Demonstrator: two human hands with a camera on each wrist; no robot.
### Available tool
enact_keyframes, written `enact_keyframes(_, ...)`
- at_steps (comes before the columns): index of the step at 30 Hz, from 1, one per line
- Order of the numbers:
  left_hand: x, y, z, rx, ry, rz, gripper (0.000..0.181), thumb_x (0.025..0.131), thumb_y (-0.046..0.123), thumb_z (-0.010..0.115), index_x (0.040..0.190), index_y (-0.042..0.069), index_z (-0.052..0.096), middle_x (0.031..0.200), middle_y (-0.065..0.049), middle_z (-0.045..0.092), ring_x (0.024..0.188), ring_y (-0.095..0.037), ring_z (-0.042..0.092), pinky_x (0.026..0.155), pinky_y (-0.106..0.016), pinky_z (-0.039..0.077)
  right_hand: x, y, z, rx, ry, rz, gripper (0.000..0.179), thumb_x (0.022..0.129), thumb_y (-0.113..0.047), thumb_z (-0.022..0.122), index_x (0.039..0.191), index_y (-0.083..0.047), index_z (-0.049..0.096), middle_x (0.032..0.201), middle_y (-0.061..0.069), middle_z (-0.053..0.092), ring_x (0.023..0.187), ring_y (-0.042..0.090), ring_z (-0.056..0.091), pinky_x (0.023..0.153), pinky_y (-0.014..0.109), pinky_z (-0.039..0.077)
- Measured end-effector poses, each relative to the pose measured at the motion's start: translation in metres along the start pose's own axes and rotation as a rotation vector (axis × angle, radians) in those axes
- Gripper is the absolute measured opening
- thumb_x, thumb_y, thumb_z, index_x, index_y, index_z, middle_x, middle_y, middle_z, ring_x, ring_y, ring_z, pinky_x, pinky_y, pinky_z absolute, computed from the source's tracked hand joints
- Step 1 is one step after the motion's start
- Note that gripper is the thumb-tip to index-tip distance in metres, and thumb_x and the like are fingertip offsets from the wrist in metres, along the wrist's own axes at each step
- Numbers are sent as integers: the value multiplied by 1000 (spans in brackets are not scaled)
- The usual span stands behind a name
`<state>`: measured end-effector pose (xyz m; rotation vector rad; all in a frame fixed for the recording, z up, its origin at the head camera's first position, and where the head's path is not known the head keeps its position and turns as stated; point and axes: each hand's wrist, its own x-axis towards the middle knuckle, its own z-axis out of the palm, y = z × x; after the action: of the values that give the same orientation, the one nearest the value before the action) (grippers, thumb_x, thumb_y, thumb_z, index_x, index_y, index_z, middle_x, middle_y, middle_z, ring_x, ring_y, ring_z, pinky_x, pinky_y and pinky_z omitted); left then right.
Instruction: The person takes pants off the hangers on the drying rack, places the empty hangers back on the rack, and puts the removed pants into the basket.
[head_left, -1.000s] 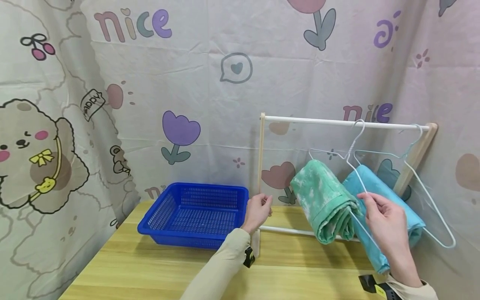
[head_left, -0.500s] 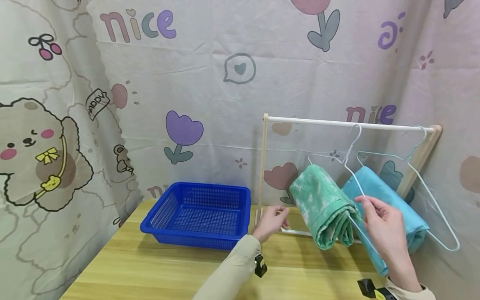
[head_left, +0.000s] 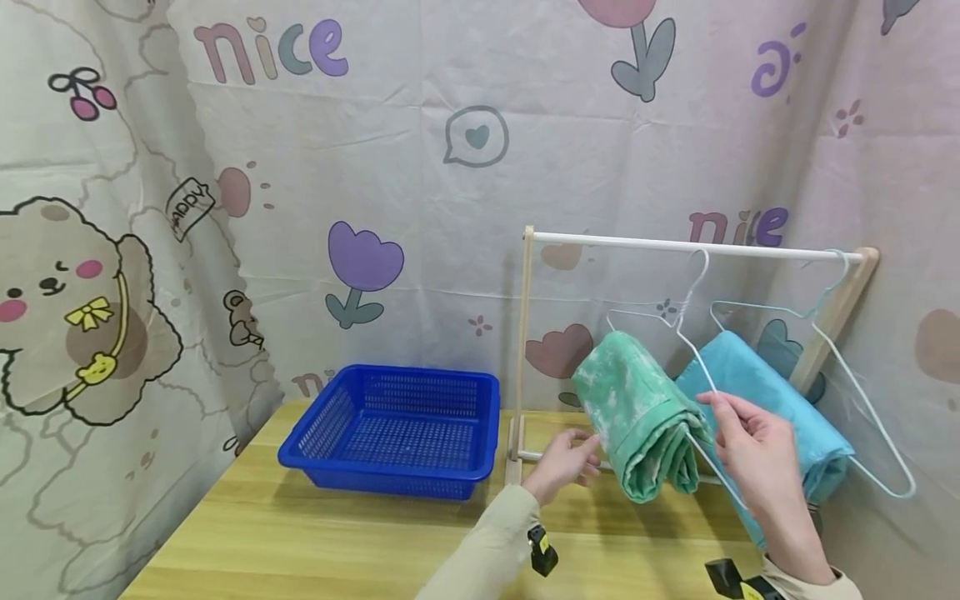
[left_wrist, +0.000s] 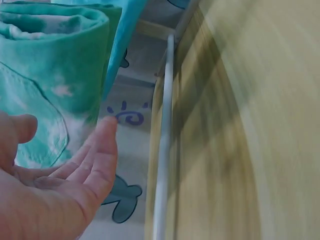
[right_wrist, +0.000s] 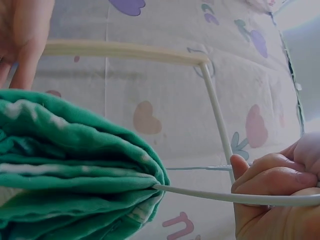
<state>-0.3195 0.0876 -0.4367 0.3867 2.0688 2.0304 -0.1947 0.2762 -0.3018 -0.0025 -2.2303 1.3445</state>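
Folded over a white wire hanger (head_left: 686, 321) is a green tie-dyed garment (head_left: 637, 417) with pale blotches. My right hand (head_left: 761, 458) pinches the hanger's sloping right side between thumb and forefinger. The hanger's hook overlaps the rack's top rail; whether it bears on the rail I cannot tell. Beside the garment's left side, my left hand (head_left: 566, 462) has its fingers loosely extended. In the left wrist view its fingers (left_wrist: 102, 160) lie close by the green cloth; contact is unclear. Behind, a blue folded cloth (head_left: 787, 400) hangs on a second hanger (head_left: 870, 400).
A wooden rack with a white top rail (head_left: 607, 242) stands on the wood-grain table (head_left: 315, 542). Its low crossbar (left_wrist: 165, 140) runs just above the tabletop. Left of the rack sits a blue perforated basket (head_left: 390, 482). A printed curtain (head_left: 420, 192) encloses the back and sides.
My left hand has moved right, from beside the basket to the green garment's left side. The hanger with the green garment has shifted slightly left, and its hook sits a little lower.
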Motion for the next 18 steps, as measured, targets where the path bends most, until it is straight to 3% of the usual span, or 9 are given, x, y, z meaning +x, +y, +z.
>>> enact_keyframes(11,2,0,11,-371,-57,-125,53,97,37,60,128,-3,45,101,-19,68,88,-25,70,84,-41,58,-1,2,-1,147,-61,34,20,102,-37,49,108,-28,67,53,-7,32,39,12,30,35,39,22)
enact_keyframes(18,0,3,12,-427,-56,-169,46,94,34,65,123,1,50,101,-14,69,87,-23,70,81,-37,57,-3,3,-3,153,-75,24,23,102,-36,50,109,-24,68,53,-6,32,39,15,30,35,39,22)
